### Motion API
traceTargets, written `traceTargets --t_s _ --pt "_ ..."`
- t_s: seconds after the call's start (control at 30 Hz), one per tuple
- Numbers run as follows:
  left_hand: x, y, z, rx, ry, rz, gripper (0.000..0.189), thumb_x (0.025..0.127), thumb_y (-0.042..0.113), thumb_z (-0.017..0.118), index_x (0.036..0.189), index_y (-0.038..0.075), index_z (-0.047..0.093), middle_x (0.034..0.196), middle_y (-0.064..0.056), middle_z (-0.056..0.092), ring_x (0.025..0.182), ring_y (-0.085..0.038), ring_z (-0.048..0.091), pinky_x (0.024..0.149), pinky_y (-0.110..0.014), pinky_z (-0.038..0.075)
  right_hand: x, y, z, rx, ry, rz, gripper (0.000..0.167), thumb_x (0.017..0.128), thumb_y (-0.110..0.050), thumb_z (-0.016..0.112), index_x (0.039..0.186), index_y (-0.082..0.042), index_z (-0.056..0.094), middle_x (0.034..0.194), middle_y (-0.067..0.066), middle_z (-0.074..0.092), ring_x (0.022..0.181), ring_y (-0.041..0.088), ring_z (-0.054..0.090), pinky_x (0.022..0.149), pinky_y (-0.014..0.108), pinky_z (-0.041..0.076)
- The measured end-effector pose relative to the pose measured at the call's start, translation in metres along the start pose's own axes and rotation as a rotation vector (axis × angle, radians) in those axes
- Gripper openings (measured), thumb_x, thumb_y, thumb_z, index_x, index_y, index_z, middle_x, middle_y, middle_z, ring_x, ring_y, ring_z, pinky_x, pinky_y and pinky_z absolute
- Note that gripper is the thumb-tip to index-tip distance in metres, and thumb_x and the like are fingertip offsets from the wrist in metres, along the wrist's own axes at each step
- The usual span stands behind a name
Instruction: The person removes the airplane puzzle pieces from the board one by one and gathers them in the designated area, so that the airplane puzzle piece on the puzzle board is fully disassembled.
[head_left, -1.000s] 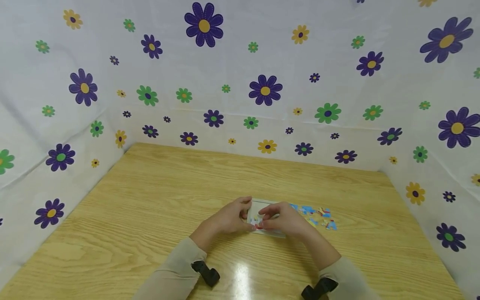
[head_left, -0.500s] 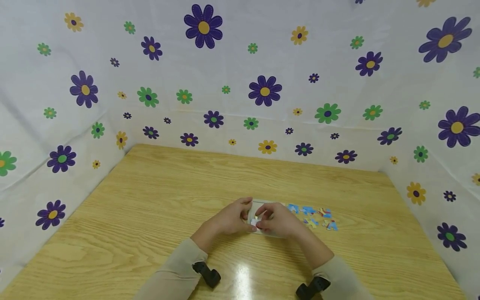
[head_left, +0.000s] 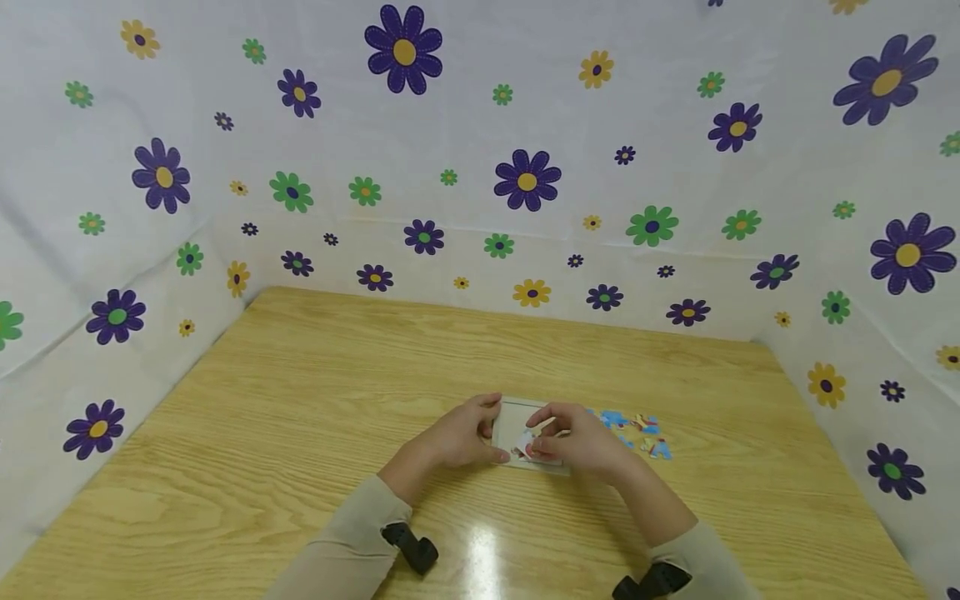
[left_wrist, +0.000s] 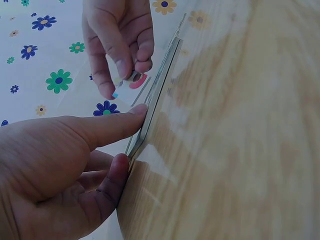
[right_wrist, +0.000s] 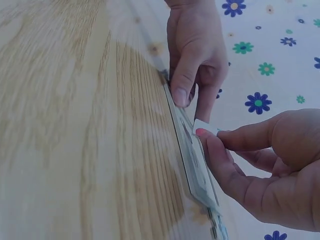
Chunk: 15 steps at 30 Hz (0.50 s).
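A shallow pale puzzle tray (head_left: 517, 412) lies on the table, a few printed marks showing near its front left. My left hand (head_left: 457, 435) grips the tray's left side; in the left wrist view the thumb (left_wrist: 117, 121) lies along its edge. Over the tray, my right hand (head_left: 583, 442) pinches a small puzzle piece (right_wrist: 201, 126) between thumb and fingertips. This piece is white with a red patch and is tilted up from the tray. The fingers hide part of it and of the tray's right side.
Several loose blue, yellow and red puzzle pieces (head_left: 647, 425) lie just right of the tray, partly behind the right hand. The wooden table (head_left: 337, 358) is bordered by a white flowered cloth (head_left: 450, 125) at the back and both sides.
My right hand shifted a little left, then back right, and the pinched puzzle piece now shows more of its white face. My left hand stays at the tray's left side.
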<state>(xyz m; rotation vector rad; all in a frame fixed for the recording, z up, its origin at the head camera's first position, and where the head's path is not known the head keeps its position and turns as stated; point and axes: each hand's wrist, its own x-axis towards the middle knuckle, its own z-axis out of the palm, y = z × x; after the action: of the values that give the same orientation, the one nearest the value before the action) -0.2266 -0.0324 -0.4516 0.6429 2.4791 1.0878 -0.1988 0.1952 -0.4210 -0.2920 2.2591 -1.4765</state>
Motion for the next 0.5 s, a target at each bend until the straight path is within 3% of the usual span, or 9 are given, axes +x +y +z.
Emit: traceTargets --t_s 0.13,0.5 --pt "0.0 0.001 -0.001 0.003 0.002 0.007 0.083 0.085 0.026 0.081 0.15 -0.003 0.04 0.164 -0.006 0.029 0.106 -0.015 0.052 0.089 -0.031 0.045 -0.007 0.005 -0.008 -0.055 0.035 0.015 0.023 0.097 -0.011 0.065 0.118 -0.001 0.065 0.099 0.014 0.065 0.085 0.018 0.066 0.078 0.033 0.057" --pt "0.0 0.002 0.0 -0.007 -0.003 0.006 0.083 0.085 0.024 0.081 0.151 -0.003 0.038 0.165 -0.007 0.027 0.1 -0.014 0.049 0.084 -0.028 0.042 -0.023 0.015 -0.025 0.002 0.049 0.035 0.03 0.096 -0.011 0.065 0.124 0.001 0.064 0.093 0.011 0.063 0.084 0.019 0.066 0.079 0.031 0.058"
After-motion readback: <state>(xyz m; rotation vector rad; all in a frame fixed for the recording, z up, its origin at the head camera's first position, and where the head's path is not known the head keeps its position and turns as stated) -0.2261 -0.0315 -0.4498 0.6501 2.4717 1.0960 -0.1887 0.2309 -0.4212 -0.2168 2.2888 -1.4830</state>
